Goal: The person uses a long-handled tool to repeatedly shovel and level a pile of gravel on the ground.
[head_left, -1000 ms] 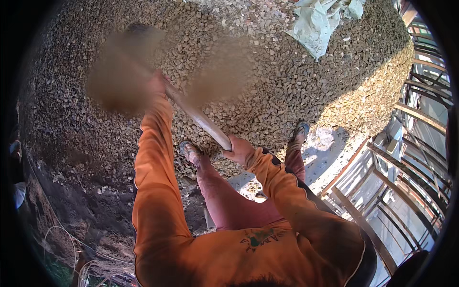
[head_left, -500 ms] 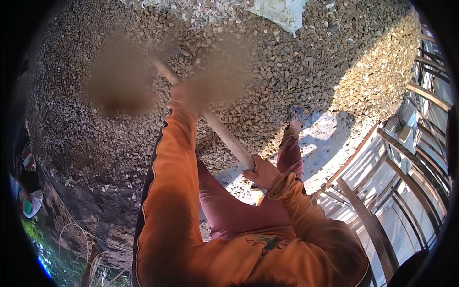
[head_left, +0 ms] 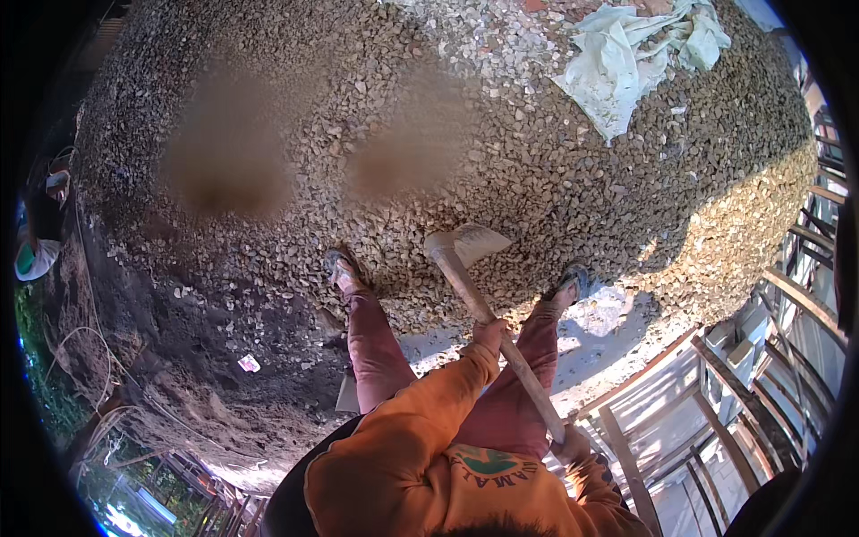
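Head view, left side: dark soil (head_left: 192, 331) bordering the gravel (head_left: 537, 170), which fills the upper frame; brown smudges (head_left: 228, 170) blur part of it
Left foot (head_left: 342, 268): sandalled, set wide of the right one, probably for balance
Hoe (head_left: 466, 288): centre of the frame, its handle slanting down to the right through both hands, its blade (head_left: 483, 242) above them in the frame, over the gravel; contact with the stones cannot be told
Left hand (head_left: 489, 336): closed around the handle about midway, likely to bear the heavier end
Right hand (head_left: 570, 445): wrapped around the handle's lower end, apart from the left, a spacing that likely gives leverage
Right foot (head_left: 575, 285): near the gravel's lower edge
Pale sheet (head_left: 613, 76): crumpled on the gravel, upper right, well away from the hoe
Timbers (head_left: 744, 380): along the right edge
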Tool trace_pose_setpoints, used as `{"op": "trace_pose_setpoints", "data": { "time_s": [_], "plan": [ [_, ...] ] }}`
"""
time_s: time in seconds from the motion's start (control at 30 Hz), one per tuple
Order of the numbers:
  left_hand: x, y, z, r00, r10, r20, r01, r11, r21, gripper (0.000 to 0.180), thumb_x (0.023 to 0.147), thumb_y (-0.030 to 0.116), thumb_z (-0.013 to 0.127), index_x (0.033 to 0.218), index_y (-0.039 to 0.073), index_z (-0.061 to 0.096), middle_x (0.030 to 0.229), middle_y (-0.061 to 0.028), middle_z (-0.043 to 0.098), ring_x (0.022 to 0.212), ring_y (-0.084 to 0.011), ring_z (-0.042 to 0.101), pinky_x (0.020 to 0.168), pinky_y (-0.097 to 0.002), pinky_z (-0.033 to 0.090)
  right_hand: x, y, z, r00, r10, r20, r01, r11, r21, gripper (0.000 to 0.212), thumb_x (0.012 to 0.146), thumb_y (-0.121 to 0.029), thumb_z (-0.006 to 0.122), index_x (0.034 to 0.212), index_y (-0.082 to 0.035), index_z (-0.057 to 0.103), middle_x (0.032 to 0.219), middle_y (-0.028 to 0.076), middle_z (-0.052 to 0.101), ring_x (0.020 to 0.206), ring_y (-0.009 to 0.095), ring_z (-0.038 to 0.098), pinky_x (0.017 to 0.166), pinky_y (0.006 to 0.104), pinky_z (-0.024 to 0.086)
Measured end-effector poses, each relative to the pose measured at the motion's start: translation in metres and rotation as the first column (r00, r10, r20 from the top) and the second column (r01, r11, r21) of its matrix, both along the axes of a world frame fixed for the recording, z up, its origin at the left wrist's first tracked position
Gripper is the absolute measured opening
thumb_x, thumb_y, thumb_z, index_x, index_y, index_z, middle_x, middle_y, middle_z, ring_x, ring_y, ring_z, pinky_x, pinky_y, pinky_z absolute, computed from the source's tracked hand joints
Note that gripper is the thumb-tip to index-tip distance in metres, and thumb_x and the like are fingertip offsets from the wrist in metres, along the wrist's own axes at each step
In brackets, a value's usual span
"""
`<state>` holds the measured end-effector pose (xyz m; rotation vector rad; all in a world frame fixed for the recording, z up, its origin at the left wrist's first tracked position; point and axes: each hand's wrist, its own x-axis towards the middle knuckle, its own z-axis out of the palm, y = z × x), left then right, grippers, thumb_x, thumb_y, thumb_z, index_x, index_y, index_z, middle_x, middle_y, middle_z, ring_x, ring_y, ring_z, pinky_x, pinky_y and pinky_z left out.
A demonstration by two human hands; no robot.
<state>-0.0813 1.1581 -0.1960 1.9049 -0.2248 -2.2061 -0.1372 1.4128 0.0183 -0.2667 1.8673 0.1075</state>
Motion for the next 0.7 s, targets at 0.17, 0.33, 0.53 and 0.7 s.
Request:
{"op": "trace_pose_setpoints", "data": {
  "time_s": [0.17,0.33,0.53,0.7],
  "plan": [
    [-0.026,-0.163,0.01,0.989,0.079,-0.122,-0.112,0.95,-0.291,0.007,0.074,0.001,0.06,0.075,0.002,0.053,0.06,-0.0071,0.052,0.045,-0.0194,0.053,0.043,-0.033,0.046,-0.026,-0.11,-0.083,0.991,0.13,0.022,-0.123,0.974,-0.192,0.045,0.069,-0.036,0.065,0.096,-0.003,0.053,0.08,0.023,0.062,0.078,0.04,0.062,0.066,0.0448,0.049],
    [-0.117,-0.431,0.037,0.989,-0.147,-0.012,0.068,0.532,-0.844,0.054,0.078,-0.001,0.062,0.119,0.005,0.027,0.072,-0.0081,0.053,0.048,-0.0157,0.052,0.042,-0.0294,0.046,-0.067,-0.388,-0.208,0.982,-0.04,-0.184,-0.095,0.738,-0.668,0.052,0.07,-0.034,0.065,0.107,-0.001,0.049,0.081,0.022,0.062,0.074,0.038,0.062,0.069,0.0435,0.049],
    [-0.206,-0.535,-0.03,0.626,-0.155,0.765,0.778,0.047,-0.627,0.072,0.071,0.002,0.061,0.127,-0.002,0.016,0.093,-0.0214,0.053,0.078,-0.0282,0.062,0.058,-0.0362,0.051,-0.115,-0.56,-0.292,0.986,-0.166,0.012,0.082,0.422,-0.903,0.046,0.071,-0.032,0.064,0.099,0.002,0.051,0.076,0.021,0.061,0.075,0.037,0.061,0.07,0.0416,0.046],
    [-0.153,-0.497,-0.068,0.706,-0.178,0.685,0.706,0.253,-0.662,0.046,0.071,0.001,0.059,0.106,0.002,0.029,0.078,-0.0184,0.054,0.058,-0.0291,0.06,0.048,-0.0386,0.05,-0.077,-0.483,-0.223,0.976,-0.149,0.16,0.218,0.643,-0.734,0.048,0.077,-0.034,0.064,0.104,0.002,0.05,0.078,0.017,0.06,0.074,0.029,0.06,0.068,0.0383,0.046]
  ]
}}
